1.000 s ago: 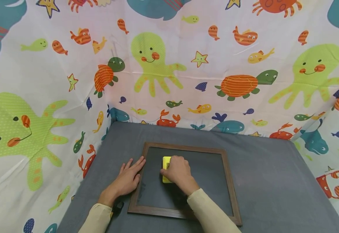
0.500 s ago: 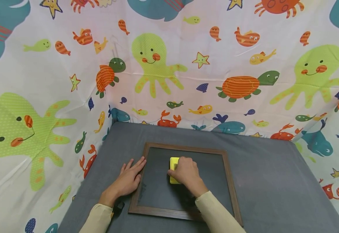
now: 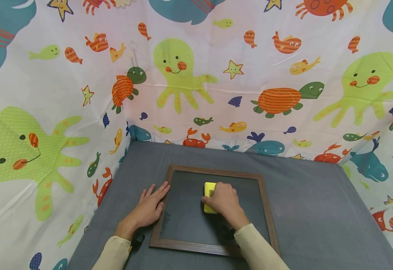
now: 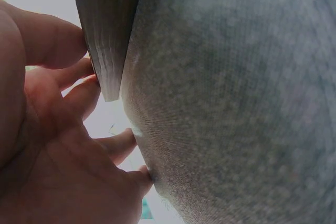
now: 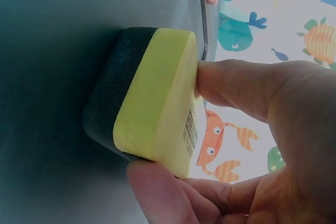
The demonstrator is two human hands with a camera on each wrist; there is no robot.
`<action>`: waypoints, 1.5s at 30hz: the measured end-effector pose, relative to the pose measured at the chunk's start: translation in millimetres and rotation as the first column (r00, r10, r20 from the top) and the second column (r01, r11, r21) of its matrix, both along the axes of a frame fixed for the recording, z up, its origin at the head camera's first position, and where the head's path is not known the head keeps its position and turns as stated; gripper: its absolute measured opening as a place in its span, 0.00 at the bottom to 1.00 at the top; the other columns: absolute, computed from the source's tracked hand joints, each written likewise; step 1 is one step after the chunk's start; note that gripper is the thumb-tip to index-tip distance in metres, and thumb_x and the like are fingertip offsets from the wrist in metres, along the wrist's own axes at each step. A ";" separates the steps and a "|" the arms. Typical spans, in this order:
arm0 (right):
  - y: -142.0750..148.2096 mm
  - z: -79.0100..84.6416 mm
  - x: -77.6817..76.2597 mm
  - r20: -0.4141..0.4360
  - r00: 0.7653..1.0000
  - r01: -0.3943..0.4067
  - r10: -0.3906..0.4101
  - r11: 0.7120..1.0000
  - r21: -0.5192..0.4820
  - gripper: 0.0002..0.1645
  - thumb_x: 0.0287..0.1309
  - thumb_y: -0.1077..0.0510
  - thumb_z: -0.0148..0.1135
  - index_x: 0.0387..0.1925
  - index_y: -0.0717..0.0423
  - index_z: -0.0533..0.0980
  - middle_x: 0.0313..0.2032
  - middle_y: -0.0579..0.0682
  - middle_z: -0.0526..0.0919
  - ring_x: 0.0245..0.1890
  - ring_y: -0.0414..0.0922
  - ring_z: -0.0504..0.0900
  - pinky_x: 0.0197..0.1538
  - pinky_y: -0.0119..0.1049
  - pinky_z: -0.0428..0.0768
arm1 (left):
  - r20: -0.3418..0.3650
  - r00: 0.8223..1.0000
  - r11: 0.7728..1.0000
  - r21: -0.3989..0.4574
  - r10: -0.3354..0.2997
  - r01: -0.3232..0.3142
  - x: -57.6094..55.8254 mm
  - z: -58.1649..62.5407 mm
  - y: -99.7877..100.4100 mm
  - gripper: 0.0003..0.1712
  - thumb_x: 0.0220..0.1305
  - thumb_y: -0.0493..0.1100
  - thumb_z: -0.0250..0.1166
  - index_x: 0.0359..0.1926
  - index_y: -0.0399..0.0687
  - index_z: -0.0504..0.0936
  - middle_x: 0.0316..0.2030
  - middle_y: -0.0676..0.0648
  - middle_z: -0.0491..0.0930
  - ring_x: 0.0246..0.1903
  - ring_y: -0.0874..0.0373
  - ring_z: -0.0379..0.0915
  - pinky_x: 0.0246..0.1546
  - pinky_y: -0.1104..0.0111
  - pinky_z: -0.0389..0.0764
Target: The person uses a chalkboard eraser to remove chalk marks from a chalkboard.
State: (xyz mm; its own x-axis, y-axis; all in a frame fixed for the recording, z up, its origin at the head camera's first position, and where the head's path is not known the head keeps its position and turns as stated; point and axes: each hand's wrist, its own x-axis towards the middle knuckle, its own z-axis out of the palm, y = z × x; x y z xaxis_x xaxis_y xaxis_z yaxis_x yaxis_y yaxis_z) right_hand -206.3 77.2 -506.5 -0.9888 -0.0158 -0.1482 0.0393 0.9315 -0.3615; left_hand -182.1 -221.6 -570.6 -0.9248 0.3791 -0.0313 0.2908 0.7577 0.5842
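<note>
A chalkboard point(image 3: 186, 221) in a brown wooden frame lies flat on the grey cloth. My right hand point(image 3: 224, 200) grips a yellow board eraser point(image 3: 209, 191) on the board, right of its middle. In the right wrist view the eraser point(image 5: 152, 93) has a dark felt side against the board, with thumb and fingers on the yellow body. My left hand point(image 3: 149, 206) lies with fingers extended on the left side of the frame. The left wrist view shows its fingertips touching the wooden frame point(image 4: 107, 35) and the cloth beside it.
The grey cloth-covered table point(image 3: 318, 210) extends on both sides of the board. A white curtain point(image 3: 216, 82) printed with sea animals stands behind and along the sides. Faint smudges show at the board's left.
My right hand has slid the board eraser to the right across the chalkboard. The left hand has stayed on the frame's left side.
</note>
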 end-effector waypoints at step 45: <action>68.4 3.1 6.3 0.021 0.996 0.081 -0.081 0.997 -0.015 0.31 0.57 0.41 0.81 0.39 0.65 0.80 0.28 0.54 0.81 0.27 0.50 0.80 0.33 0.45 0.82 | 0.006 1.000 1.000 0.001 0.004 -0.004 -0.3 0.6 0.7 0.38 0.82 0.35 0.56 0.87 0.46 0.59 0.88 0.47 0.51 0.86 0.27 0.40 0.79 0.23 0.38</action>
